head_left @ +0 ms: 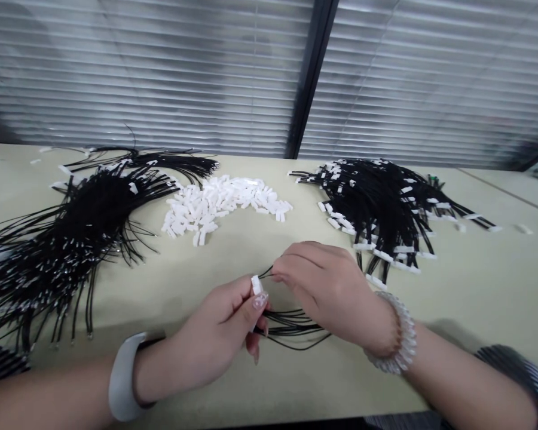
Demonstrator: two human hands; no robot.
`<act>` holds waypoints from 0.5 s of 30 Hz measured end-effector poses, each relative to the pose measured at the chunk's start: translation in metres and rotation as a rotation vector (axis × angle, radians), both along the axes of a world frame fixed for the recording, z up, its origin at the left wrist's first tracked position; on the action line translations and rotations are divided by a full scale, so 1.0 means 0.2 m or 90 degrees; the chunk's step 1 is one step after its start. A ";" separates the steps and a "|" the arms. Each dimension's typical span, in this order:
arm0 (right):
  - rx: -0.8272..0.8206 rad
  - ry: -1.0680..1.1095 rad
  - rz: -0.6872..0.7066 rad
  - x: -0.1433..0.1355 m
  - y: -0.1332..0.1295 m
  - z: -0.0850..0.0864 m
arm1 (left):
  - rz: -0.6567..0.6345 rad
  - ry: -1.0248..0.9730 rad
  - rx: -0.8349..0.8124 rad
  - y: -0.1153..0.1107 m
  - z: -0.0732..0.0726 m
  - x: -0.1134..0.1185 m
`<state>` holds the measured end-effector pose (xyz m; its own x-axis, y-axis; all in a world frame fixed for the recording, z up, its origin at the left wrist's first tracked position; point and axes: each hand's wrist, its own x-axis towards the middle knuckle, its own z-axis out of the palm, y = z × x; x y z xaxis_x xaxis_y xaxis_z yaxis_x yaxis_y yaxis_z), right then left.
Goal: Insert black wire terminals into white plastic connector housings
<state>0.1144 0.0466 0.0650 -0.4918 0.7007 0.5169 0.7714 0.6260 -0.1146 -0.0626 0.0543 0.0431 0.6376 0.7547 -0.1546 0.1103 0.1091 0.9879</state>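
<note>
Between the thumb and fingers of my left hand (226, 325) a white plastic connector housing (257, 285) is pinched, its end sticking up past the thumb. A bundle of thin black wires (291, 323) runs from under the left fingers to the right, passing beneath my right hand (327, 286). The right fingers are closed on a thin black wire (265, 273) just right of the housing. The tip of that wire, near the housing, is too small to make out clearly.
Loose white housings (219, 200) lie heaped at the middle back of the table (269, 388). Many black wires with bare metal ends (85, 221) are piled at left. Wires with white housings attached (385, 209) form a pile at right. A blind-covered window (161, 71) stands behind.
</note>
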 end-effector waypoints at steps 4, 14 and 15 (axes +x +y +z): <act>-0.017 0.016 -0.004 -0.01 0.01 0.00 | 0.004 0.000 -0.014 0.01 -0.01 0.01; -0.136 0.000 0.012 0.10 -0.02 0.11 | 0.139 -0.082 -0.085 0.04 -0.01 0.01; -0.185 -0.042 0.007 0.10 -0.02 0.10 | 0.140 -0.086 -0.088 0.04 -0.01 0.01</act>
